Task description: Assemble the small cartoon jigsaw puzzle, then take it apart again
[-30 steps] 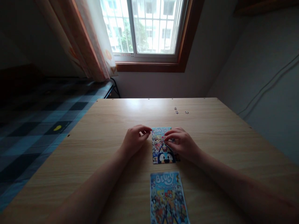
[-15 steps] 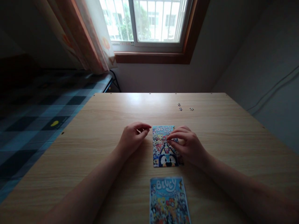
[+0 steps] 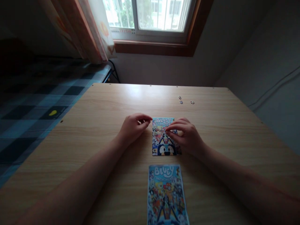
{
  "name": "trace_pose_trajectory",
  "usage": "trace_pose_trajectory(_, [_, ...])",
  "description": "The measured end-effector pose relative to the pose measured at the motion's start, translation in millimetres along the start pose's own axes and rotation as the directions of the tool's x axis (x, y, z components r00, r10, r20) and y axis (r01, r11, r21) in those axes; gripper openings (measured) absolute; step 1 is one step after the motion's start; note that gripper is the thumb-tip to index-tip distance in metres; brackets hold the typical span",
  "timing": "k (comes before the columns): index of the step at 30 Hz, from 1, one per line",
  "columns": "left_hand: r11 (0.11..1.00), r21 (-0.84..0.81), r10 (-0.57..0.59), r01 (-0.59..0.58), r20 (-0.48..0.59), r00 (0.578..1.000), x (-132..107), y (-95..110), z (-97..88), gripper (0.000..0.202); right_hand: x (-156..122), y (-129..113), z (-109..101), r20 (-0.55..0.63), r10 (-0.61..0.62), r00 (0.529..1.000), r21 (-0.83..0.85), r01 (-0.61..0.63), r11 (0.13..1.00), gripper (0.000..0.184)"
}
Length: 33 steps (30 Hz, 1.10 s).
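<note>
A jigsaw puzzle (image 3: 156, 142) with a blue cartoon dog and the word BLUEY lies flat on the table, its pieces fitted together. At its upper left corner rests my left hand (image 3: 134, 127), fingers curled and thumb close to the index finger, with nothing visible in them. My right hand (image 3: 187, 134) lies over the puzzle's right side and hides part of it. Its thumb and index finger pinch together above the picture's middle; whatever is between them is too small to make out. Nearer to me is a picture card (image 3: 165, 190) with the same design.
Loose puzzle pieces lie far back on the wooden table (image 3: 112, 106): two close together (image 3: 181, 102) and another piece (image 3: 192, 102) to their right. A bed with checked cloth (image 3: 30, 115) stands at the left. Beyond the table are a window (image 3: 161, 18) and a curtain (image 3: 77, 31).
The whole view has shifted, so the table sits higher and more of the picture card shows. Both hands keep nearly the same places at the puzzle.
</note>
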State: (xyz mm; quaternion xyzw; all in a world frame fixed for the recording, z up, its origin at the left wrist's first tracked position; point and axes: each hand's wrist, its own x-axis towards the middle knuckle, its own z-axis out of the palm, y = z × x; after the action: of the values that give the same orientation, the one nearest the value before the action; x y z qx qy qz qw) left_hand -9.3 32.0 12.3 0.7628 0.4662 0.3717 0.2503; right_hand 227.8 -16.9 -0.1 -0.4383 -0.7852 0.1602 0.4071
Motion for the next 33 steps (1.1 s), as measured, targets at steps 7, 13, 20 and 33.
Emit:
trace_pose_trajectory(7, [1.0,0.018,0.002,-0.002,0.008,1.0,1.1,4.1,4.7,0.019,-0.9,1.3,-2.3,0.015,-0.027,1.0,-0.033,0.028,0.999,0.005])
trace_pose_trajectory(13, [0.999,0.034,0.025,-0.025,0.006,1.0,1.7,5.3,6.6,0.019,-1.1,-0.2,-4.2,0.041,-0.015,0.999,-0.075,0.018,0.997,0.006])
trace_pose_trajectory(20, [0.998,0.046,0.045,-0.046,0.025,0.999,1.9,3.9,8.1,0.019,-2.6,-2.7,-3.1,-0.007,0.014,1.0,-0.067,-0.015,0.998,0.006])
trace_pose_trajectory(33, [0.998,0.054,0.041,-0.043,0.024,0.999,1.6,4.7,8.6,0.02,-6.3,-1.5,0.1,-0.045,0.141,0.989,0.068,-0.138,0.988,0.007])
